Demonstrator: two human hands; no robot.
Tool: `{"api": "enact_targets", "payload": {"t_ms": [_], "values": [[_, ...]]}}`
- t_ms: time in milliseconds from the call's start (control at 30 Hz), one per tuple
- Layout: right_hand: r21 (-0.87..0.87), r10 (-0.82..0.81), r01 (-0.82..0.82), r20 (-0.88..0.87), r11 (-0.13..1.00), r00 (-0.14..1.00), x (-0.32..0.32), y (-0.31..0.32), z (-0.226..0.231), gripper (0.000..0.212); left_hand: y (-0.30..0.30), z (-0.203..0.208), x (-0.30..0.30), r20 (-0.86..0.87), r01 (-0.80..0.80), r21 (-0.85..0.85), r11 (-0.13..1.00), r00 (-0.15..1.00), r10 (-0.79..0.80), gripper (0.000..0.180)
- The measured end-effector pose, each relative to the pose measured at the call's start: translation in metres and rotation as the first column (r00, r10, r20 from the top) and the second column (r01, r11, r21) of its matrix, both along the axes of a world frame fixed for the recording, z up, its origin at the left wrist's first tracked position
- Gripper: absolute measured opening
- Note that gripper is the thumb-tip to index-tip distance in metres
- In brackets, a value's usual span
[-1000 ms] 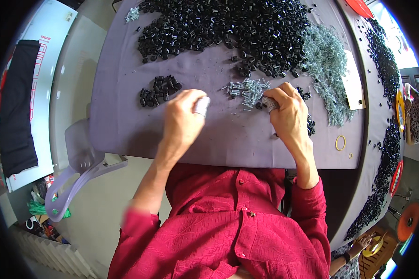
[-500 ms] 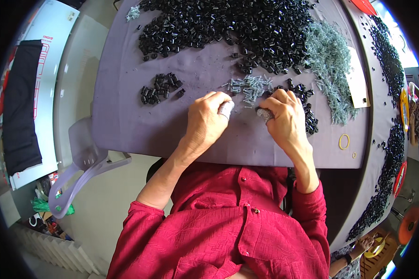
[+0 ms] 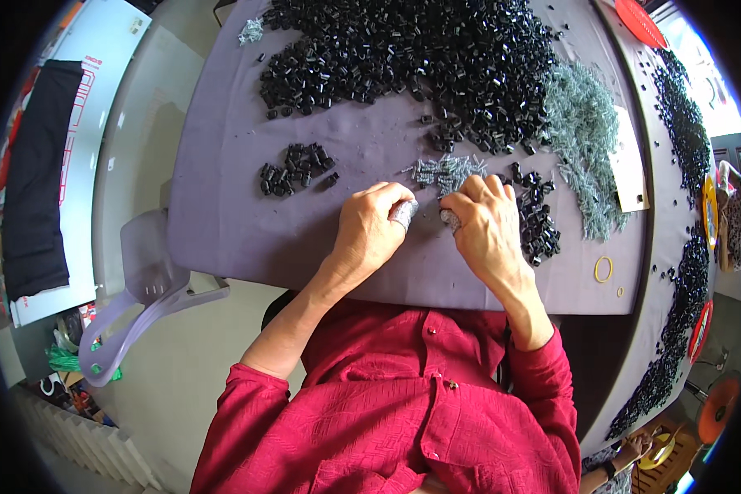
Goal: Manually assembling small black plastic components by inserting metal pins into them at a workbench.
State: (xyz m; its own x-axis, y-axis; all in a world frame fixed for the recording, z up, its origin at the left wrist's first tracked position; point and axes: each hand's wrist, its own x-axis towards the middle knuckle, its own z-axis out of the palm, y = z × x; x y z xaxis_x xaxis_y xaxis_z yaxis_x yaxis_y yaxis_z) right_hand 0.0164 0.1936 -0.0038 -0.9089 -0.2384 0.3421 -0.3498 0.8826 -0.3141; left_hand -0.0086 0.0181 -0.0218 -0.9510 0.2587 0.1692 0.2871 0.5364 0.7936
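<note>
My left hand (image 3: 374, 224) is closed just above the near part of the table, with a pale wrapping on a finger or thumb. Whatever it pinches, if anything, is hidden. My right hand (image 3: 487, 230) is at the near right edge of a small pile of silver screws (image 3: 446, 173), fingers bent down and pressed together, a similar wrapping on its thumb side. Its fingertips are hidden. Right of it lies a small cluster of black plastic pieces (image 3: 542, 235). Another small cluster of black pieces (image 3: 295, 169) sits beyond my left hand.
A big heap of black pieces (image 3: 412, 62) covers the far table (image 3: 247, 226). Many screws (image 3: 584, 140) lie right of it, beside a pale card (image 3: 631, 165). A yellow rubber band (image 3: 603, 269) is near the right corner. A plastic chair (image 3: 152, 263) stands left. Another person's arm (image 3: 622, 461) shows lower right.
My right hand has moved left, closer to my left hand and against the screw pile. My left hand stays closed in nearly the same place. The whole view has shifted slightly.
</note>
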Motion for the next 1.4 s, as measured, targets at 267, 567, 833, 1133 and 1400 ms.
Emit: {"api": "enact_targets", "payload": {"t_ms": [267, 567, 833, 1133, 1400], "values": [[0.065, 0.016, -0.015, -0.015, 0.998, 1.0, 0.009, -0.008, -0.001, 0.007, -0.002, 0.01, -0.06, -0.13, -0.007, -0.069, 0.998, 0.992, -0.002, 0.005], [-0.387, 0.124, -0.092, 0.059, 0.917, 0.99, 0.043, -0.016, -0.011, 0.04, 0.024, -0.008, -0.141, -0.234, -0.063, -0.127, 0.99, 0.972, 0.032, 0.012], [-0.404, 0.137, -0.125, 0.003, 0.906, 0.991, 0.052, -0.019, -0.03, 0.041, 0.024, -0.013, -0.141, -0.227, -0.087, -0.209, 0.974, 0.973, 0.038, 0.015], [-0.407, 0.12, -0.108, 0.003, 0.907, 0.993, 0.052, -0.02, -0.026, 0.044, 0.031, 0.003, -0.132, -0.232, 0.022, -0.125, 0.992, 0.971, -0.05, 0.017], [-0.446, 0.118, -0.089, 0.038, 0.891, 0.992, 0.05, -0.02, -0.026, 0.043, 0.049, -0.002, -0.138, -0.275, 0.024, -0.32, 0.947, 0.954, -0.117, 0.011]]}}
